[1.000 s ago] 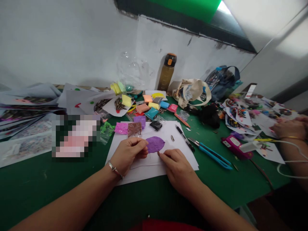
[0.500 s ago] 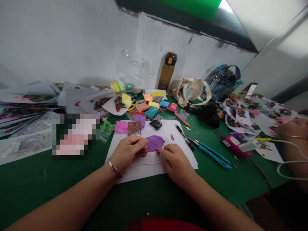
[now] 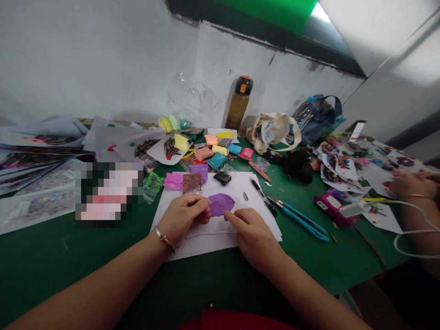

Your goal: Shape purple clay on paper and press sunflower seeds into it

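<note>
A flat purple oval of modelling clay (image 3: 222, 205) lies on white paper (image 3: 202, 247) in front of me. My left hand (image 3: 187, 215) is closed in a pinch at the clay's left edge; whatever its fingertips hold is hidden. From the right, my right hand (image 3: 249, 229) reaches in with its index finger stretched to the clay's lower edge, the other fingers loosely bent and nothing visible in them. Just beyond the clay lie a brown clay packet (image 3: 192, 183), a pink packet (image 3: 173, 181), a purple packet (image 3: 199, 173) and a black packet (image 3: 222, 177).
A black pen (image 3: 263, 196) and a blue-handled cutter (image 3: 304, 221) lie to the right, near a magenta box (image 3: 335, 208). Behind the packets stands a bottle (image 3: 238, 103). Another person's hand (image 3: 412, 185) is at far right. Paper stacks (image 3: 41, 146) fill the left.
My right hand has shifted very slightly, its index finger staying by the clay's lower edge. My left hand keeps its pinch. The other person's hand at far right has moved.
</note>
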